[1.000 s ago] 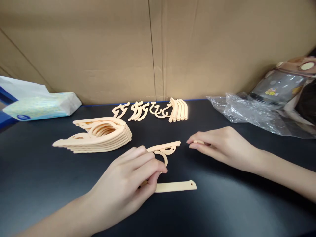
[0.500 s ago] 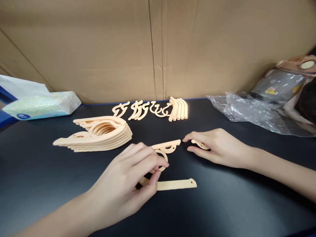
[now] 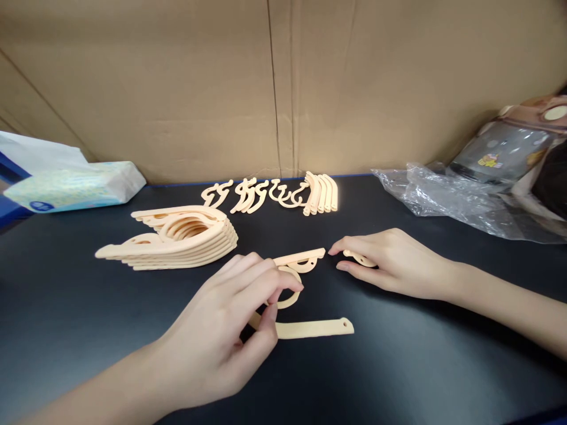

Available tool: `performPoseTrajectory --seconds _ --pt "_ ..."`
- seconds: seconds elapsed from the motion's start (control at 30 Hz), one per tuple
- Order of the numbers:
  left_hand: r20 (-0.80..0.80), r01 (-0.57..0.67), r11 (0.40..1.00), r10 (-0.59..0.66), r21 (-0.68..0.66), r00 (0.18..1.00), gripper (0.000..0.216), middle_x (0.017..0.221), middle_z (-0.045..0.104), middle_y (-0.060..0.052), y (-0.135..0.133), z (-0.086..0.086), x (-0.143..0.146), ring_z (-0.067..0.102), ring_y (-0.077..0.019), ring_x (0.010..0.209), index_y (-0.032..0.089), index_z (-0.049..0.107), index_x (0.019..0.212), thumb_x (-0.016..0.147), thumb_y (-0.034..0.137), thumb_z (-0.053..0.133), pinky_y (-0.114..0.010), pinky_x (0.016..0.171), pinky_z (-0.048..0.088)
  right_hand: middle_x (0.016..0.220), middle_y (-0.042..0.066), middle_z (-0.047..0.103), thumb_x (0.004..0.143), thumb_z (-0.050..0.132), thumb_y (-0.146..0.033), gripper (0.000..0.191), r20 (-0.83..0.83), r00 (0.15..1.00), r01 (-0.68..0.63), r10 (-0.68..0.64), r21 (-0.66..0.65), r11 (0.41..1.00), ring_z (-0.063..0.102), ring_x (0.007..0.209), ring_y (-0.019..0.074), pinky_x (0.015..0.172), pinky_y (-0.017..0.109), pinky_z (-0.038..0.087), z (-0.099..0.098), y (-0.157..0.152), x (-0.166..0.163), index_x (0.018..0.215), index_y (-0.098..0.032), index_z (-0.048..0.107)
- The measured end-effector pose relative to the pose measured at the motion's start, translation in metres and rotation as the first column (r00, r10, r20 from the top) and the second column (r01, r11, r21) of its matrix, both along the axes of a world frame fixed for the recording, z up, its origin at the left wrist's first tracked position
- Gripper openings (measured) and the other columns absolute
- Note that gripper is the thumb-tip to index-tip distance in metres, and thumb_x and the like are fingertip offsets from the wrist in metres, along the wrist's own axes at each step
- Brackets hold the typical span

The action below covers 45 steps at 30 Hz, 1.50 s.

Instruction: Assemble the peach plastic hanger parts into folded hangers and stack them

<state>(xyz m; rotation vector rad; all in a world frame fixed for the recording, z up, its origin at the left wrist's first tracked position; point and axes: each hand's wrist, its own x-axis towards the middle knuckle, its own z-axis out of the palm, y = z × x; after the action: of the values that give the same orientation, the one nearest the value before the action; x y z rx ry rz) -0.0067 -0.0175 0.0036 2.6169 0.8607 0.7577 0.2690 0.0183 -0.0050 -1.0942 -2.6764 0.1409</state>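
Observation:
On a black table my left hand pinches a peach plastic hanger piece, thumb below and fingers over its ring section; a flat arm of the piece sticks out to the right and a bracket-like arm points toward the right hand. My right hand rests on the table just right of that bracket tip, fingers curled around a small curved peach hook part.
A stack of assembled peach hangers lies to the left. Rows of loose hooks and curved strips sit by the cardboard wall. A tissue pack is far left; crumpled clear plastic and a jar-like object far right.
My right hand slid left toward the bracket tip and the small hook part became visible in its fingers. The left hand's thumb shifted slightly on the hanger piece.

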Motion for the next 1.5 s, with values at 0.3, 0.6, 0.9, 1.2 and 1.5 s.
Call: performPoseTrajectory --seconds 0.3,0.6,0.9,1.2,1.5 --pt "0.018 0.008 1.0 -0.008 0.012 1.0 0.034 0.071 0.05 0.001 -0.0009 -0.0011 -0.0008 0.045 -0.0156 0.07 0.021 0.05 0.107 0.081 0.001 0.042 -0.03 0.062 0.037 0.074 -0.002 0.066 0.098 0.045 -0.031 0.021 -0.007 1.0 -0.005 0.005 -0.017 1.0 0.057 0.053 0.0118 0.055 0.024 0.038 0.0004 0.0003 -0.001 0.11 -0.021 0.059" --pt "0.015 0.011 1.0 -0.012 0.027 1.0 0.035 0.072 0.05 0.002 -0.0004 -0.0025 -0.0005 0.042 -0.0143 0.068 0.02 0.051 0.105 0.078 0.0 0.044 -0.029 0.062 0.036 0.076 -0.001 0.068 0.099 0.045 -0.031 0.021 -0.001 1.0 -0.004 0.004 -0.033 0.999 0.058 0.054 0.0122 0.056 0.024 0.038 0.0011 0.0004 -0.0001 0.11 -0.02 0.059" --pt "0.0 0.021 1.0 -0.021 0.009 1.0 0.032 0.069 0.047 0.004 -0.0001 -0.0044 -0.0008 0.041 -0.0141 0.068 0.019 0.051 0.106 0.081 0.0 0.045 -0.029 0.064 0.034 0.076 -0.001 0.067 0.099 0.045 -0.031 0.021 -0.002 1.0 -0.014 0.014 -0.028 1.0 0.057 0.055 0.0118 0.056 0.024 0.037 0.0013 0.0 -0.0003 0.11 -0.02 0.059" --pt "0.001 0.013 1.0 -0.013 0.008 1.0 0.031 0.069 0.046 0.004 0.0008 -0.0053 -0.0006 0.041 -0.0138 0.067 0.02 0.051 0.105 0.081 0.001 0.045 -0.028 0.064 0.034 0.076 -0.002 0.066 0.099 0.044 -0.031 0.022 0.003 1.0 -0.017 0.017 -0.04 0.999 0.056 0.055 0.0113 0.057 0.024 0.036 0.0003 0.0006 0.0003 0.111 -0.02 0.058" --pt "0.003 -0.002 1.0 0.002 0.023 1.0 0.019 0.066 0.046 0.005 0.0012 -0.0043 0.0011 0.043 -0.0129 0.066 0.02 0.05 0.096 0.087 0.005 0.045 -0.026 0.064 0.035 0.075 -0.002 0.066 0.099 0.045 -0.031 0.022 -0.003 1.0 -0.016 0.015 -0.042 0.999 0.055 0.053 0.011 0.056 0.024 0.036 0.0008 0.0011 0.0003 0.111 -0.019 0.058"
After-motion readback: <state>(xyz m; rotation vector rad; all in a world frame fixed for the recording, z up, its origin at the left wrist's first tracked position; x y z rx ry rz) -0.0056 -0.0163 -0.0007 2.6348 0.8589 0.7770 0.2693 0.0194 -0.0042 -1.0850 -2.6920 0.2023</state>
